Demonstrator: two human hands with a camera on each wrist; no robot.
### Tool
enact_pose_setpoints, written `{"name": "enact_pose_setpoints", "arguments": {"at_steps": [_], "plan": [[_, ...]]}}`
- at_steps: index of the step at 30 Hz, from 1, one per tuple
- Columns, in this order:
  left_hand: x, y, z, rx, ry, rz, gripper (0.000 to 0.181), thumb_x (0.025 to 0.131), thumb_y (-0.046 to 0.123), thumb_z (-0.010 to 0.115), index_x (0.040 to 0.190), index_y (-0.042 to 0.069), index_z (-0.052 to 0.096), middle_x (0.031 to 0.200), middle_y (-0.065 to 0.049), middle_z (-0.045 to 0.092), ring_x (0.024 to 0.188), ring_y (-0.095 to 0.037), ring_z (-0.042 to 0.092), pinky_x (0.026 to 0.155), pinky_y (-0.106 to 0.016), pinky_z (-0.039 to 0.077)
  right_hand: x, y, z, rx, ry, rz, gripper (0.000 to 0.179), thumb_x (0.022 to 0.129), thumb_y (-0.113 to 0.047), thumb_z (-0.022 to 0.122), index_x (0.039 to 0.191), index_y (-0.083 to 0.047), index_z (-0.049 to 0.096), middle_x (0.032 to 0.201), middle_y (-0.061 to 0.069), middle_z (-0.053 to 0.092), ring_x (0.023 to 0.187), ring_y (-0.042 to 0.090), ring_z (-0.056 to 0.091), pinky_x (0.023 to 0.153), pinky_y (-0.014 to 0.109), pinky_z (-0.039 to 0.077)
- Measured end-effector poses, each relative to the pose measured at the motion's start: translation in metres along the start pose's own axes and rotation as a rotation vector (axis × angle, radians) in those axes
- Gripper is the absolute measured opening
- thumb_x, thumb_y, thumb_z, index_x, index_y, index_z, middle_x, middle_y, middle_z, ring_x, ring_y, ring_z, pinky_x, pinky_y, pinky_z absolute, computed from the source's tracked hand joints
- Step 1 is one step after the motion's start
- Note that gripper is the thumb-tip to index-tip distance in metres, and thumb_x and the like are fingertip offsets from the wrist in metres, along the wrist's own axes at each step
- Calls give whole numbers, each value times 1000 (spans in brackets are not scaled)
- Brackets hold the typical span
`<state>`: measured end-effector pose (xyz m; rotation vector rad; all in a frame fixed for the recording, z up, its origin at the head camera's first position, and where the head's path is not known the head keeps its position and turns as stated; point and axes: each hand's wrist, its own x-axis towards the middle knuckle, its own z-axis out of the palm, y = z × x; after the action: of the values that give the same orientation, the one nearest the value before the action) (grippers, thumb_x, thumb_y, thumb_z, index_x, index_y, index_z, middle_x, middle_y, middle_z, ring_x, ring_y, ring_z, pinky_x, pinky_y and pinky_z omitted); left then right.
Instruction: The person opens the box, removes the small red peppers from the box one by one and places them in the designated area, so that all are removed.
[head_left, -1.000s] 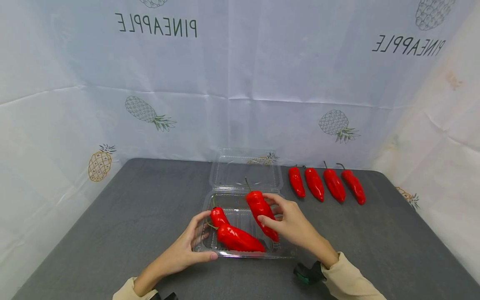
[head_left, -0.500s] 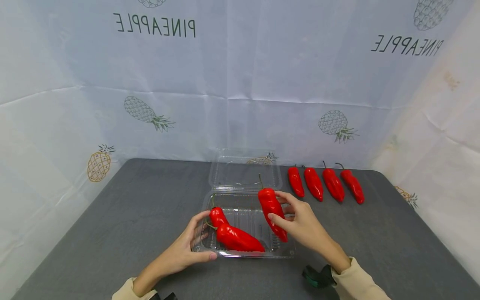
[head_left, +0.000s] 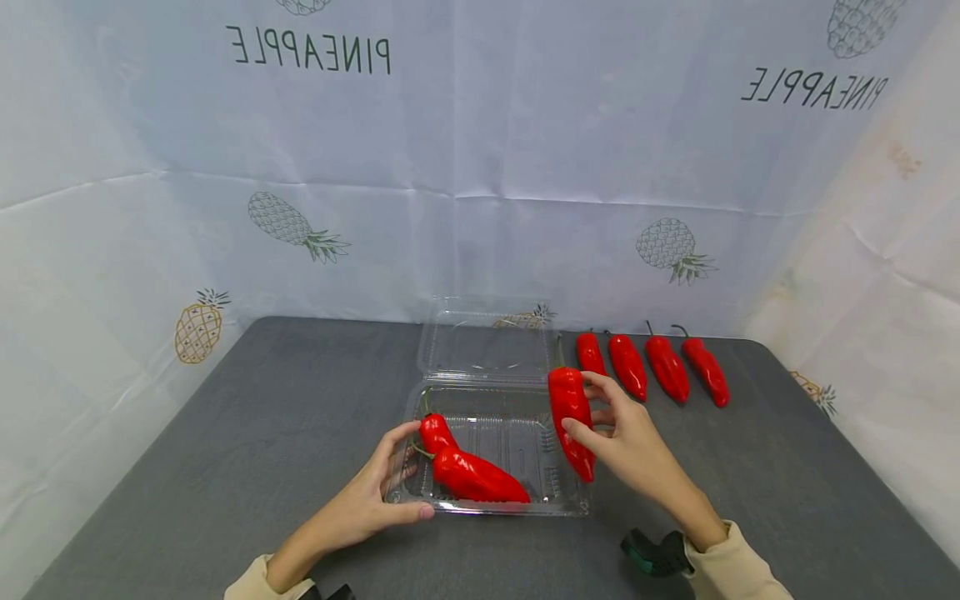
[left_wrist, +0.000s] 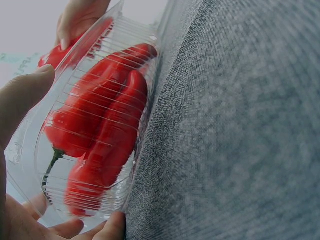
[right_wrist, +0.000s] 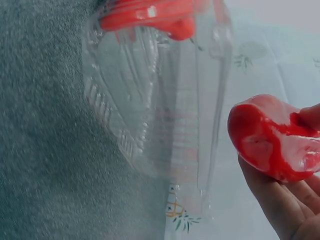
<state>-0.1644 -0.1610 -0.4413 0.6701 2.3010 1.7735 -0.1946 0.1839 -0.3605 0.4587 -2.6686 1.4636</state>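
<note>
My right hand (head_left: 637, 446) holds a red pepper (head_left: 568, 412) between thumb and fingers, stem end pointing away, over the right side of a clear plastic clamshell container (head_left: 517, 437). In the right wrist view the pepper's rounded tip (right_wrist: 250, 132) faces the camera, apart from the container's wall. My left hand (head_left: 363, 500) grips the container's left side, thumb at the front corner and fingers along the wall. Two red peppers lie inside: one across the front (head_left: 480, 479), the other partly hidden behind it (head_left: 435, 432). Their green stems point left and back.
The container's transparent lid (head_left: 491, 342) is folded back toward the curtain. Several more red peppers (head_left: 627, 367) lie in a row at the back right of the dark grey table (head_left: 315, 400). A white curtain (head_left: 480, 150) with pineapple prints stands behind and at both sides.
My right hand has carried its pepper rightward, from over the container's middle to its right edge, now overlapping the nearest row pepper in view. The left hand has stayed in place.
</note>
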Motion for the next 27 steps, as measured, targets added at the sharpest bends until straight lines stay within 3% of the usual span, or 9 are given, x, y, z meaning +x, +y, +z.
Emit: {"name": "enact_pose_setpoints", "arguments": {"at_steps": [8, 13, 27], "plan": [[0, 2, 0, 12, 7, -19, 92, 83, 16, 79, 152, 11, 19, 160, -20, 20, 146, -49, 25, 113, -53, 38, 3, 5, -10, -56, 33, 12, 67, 90, -12, 70, 145, -3, 33, 125, 21, 56, 82, 20, 68, 69, 29, 64], [0, 2, -1, 16, 5, -24, 91, 84, 17, 78, 153, 12, 19, 160, -19, 19, 147, -49, 25, 113, -52, 39, 6, 11, -15, -112, 37, 36, 67, 91, -15, 69, 145, -2, 33, 127, 23, 57, 86, 22, 67, 70, 31, 63], [1, 0, 0, 12, 6, -27, 92, 83, 17, 79, 153, 11, 18, 160, -19, 19, 147, -48, 25, 113, -52, 38, 9, 27, -22, -163, -9, 143, 68, 90, -18, 70, 143, 4, 33, 128, 27, 57, 87, 22, 66, 67, 29, 58]]}}
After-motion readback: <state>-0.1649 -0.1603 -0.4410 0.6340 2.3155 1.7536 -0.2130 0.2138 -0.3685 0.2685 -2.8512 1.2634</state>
